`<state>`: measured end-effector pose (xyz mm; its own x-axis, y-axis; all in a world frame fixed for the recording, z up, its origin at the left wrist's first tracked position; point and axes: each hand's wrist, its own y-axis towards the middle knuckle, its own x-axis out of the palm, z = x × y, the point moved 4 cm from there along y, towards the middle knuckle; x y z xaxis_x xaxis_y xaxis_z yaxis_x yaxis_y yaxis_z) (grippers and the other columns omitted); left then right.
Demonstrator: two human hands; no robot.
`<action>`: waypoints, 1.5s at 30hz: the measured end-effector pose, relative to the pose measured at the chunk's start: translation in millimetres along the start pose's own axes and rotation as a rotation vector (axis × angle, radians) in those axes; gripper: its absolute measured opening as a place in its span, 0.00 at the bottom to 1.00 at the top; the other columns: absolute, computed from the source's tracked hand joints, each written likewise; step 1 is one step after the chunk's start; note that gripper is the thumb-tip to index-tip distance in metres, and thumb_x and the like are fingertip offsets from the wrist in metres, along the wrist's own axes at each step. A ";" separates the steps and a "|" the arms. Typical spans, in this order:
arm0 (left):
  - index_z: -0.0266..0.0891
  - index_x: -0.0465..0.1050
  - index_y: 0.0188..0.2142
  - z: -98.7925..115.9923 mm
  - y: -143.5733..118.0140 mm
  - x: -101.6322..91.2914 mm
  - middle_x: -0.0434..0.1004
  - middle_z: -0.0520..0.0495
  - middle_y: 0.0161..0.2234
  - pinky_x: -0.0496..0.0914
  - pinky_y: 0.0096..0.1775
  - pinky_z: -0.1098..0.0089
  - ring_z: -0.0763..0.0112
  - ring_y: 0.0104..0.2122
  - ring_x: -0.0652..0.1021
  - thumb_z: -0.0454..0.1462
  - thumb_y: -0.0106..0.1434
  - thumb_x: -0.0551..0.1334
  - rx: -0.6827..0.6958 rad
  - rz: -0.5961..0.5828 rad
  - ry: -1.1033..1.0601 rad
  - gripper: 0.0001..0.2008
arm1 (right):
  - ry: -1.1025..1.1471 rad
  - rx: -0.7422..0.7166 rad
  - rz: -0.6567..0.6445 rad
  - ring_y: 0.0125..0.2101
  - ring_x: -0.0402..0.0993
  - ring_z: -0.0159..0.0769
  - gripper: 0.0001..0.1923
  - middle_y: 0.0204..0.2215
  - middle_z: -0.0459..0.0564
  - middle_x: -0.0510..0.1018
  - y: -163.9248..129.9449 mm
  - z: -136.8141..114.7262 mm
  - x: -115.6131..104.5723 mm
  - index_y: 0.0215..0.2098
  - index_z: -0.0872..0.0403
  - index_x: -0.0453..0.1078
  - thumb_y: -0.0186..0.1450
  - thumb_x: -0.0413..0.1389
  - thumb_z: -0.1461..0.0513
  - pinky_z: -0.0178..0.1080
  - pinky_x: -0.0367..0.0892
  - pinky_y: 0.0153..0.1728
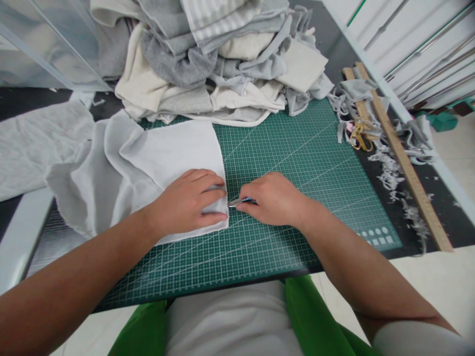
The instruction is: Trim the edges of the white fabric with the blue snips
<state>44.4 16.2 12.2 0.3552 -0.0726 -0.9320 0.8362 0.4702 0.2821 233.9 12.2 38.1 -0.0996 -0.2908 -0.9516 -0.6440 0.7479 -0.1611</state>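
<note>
A light grey piece of fabric (181, 143) lies on the green cutting mat (282, 247), its right part flat and its left part rumpled. My left hand (191, 198) rests on the fabric near the right edge, fingers apart and pressing down. Just right of that edge, my right hand (274, 198) is closed around a small pair of thread snips (237, 202). The silver tip points left and meets the fabric's edge, or comes very close to it. My fingers hide most of the snips' handle.
Behind the mat rises a large heap of grey and cream fabric pieces (178, 69). To the right lie wooden rulers (408, 168), gold-handled scissors (361, 137) and fabric scraps (388, 168). Another grey cloth (40, 143) is at the left, below a clear plastic bin (48, 44).
</note>
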 end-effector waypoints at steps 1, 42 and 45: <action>0.36 0.77 0.47 -0.2 0.0 0.1 0.78 0.40 0.50 0.71 0.54 0.53 0.53 0.52 0.76 0.50 0.67 0.66 -0.002 -0.003 -0.003 0.19 | -0.008 -0.001 -0.002 0.33 0.77 0.39 0.15 0.31 0.47 0.85 0.1 -0.5 0.3 0.36 0.52 0.79 0.71 0.56 0.53 0.40 0.53 0.31; 0.37 0.77 0.48 -0.4 0.2 0.0 0.77 0.40 0.50 0.71 0.54 0.53 0.53 0.52 0.76 0.51 0.68 0.65 0.000 -0.006 0.006 0.20 | -0.025 -0.036 -0.011 0.31 0.76 0.38 0.15 0.29 0.47 0.84 -2.1 -3.0 -2.5 0.34 0.52 0.80 0.71 0.57 0.53 0.39 0.52 0.30; 0.36 0.77 0.48 -0.1 0.0 -0.4 0.78 0.39 0.50 0.72 0.54 0.53 0.53 0.52 0.76 0.50 0.68 0.65 0.006 0.001 0.002 0.20 | -0.003 -0.023 0.006 0.30 0.76 0.38 0.14 0.28 0.46 0.83 -2.8 0.3 -4.6 0.33 0.52 0.79 0.70 0.58 0.53 0.39 0.52 0.29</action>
<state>44.2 16.3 12.5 0.3547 -0.0703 -0.9323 0.8386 0.4649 0.2840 236.4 11.6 42.9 -0.1016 -0.2846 -0.9533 -0.6605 0.7358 -0.1492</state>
